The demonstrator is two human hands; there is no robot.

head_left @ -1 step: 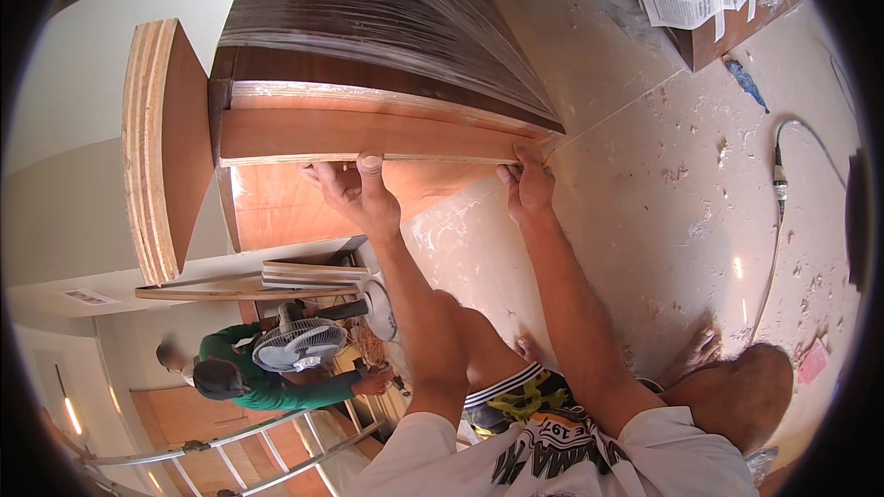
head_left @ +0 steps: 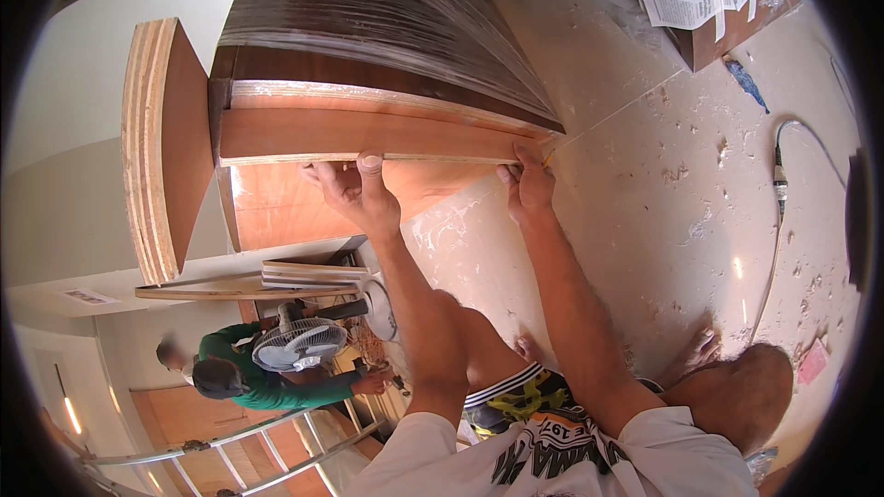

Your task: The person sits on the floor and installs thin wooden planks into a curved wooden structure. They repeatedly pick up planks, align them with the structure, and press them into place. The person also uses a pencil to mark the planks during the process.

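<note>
A long reddish plywood strip [head_left: 368,133] lies across the front of a dark brown cabinet [head_left: 368,9] wrapped in clear film. Near the strip's middle, my left hand [head_left: 361,198] grips the lower edge, thumb on the edge and fingers curled beneath. My right hand [head_left: 531,186] closes around the strip's right end. A thin orange-yellow stick [head_left: 549,158] pokes out beside its fingers; its kind is too small to tell. Below the strip is a wider plywood panel [head_left: 313,202].
At the left stands a thick stack of plywood boards [head_left: 152,156]. Lower left are a co-worker in green [head_left: 285,394], a fan [head_left: 299,343] and an aluminium ladder [head_left: 267,451]. A cable [head_left: 779,189] and shavings lie on the floor; a newspaper-covered brown box [head_left: 709,41] sits upper right.
</note>
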